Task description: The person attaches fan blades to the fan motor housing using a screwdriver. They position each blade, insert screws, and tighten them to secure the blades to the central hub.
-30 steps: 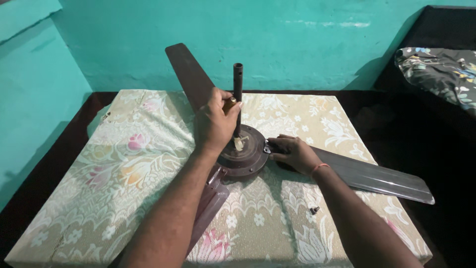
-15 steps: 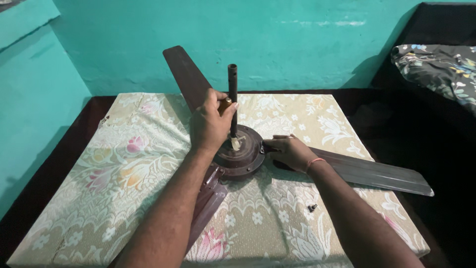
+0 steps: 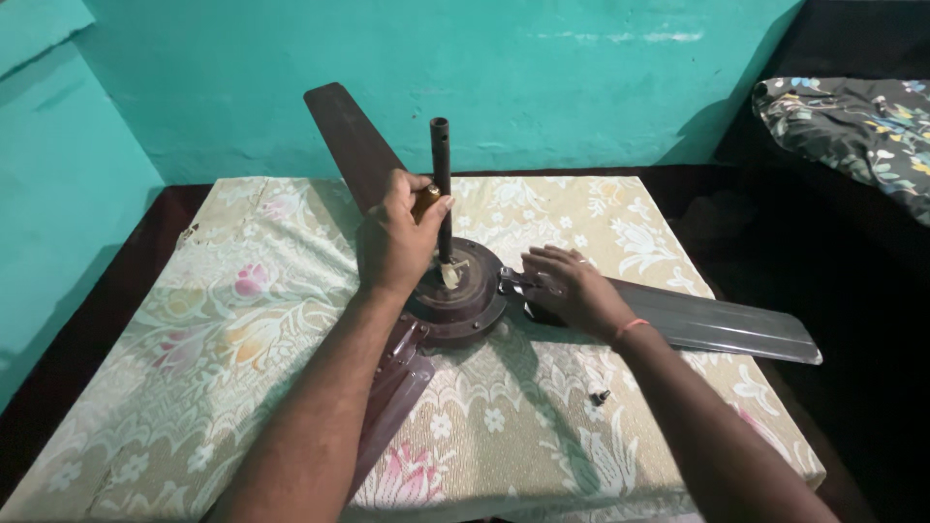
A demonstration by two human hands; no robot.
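A brown ceiling fan lies on a floral cushion [image 3: 242, 320]. Its round motor housing [image 3: 463, 295] carries an upright dark rod [image 3: 441, 184]. My left hand [image 3: 392, 242] is closed around a tool with an amber handle [image 3: 424, 201], held close to the rod above the housing. My right hand [image 3: 567, 286] rests flat, fingers spread, on the root of the right blade [image 3: 717, 324] where it meets the housing. A second blade [image 3: 349, 140] points toward the wall. A third blade [image 3: 392, 397] runs toward me, partly under my left forearm.
A small dark screw [image 3: 601, 395] lies loose on the cushion near my right forearm. The cushion sits on a dark surface against a turquoise wall [image 3: 581, 77]. A dark flowered cloth [image 3: 852, 126] lies at the far right.
My right hand has opened its fingers and shifted slightly on the blade root. The left hand stays by the rod; the view drifted a little.
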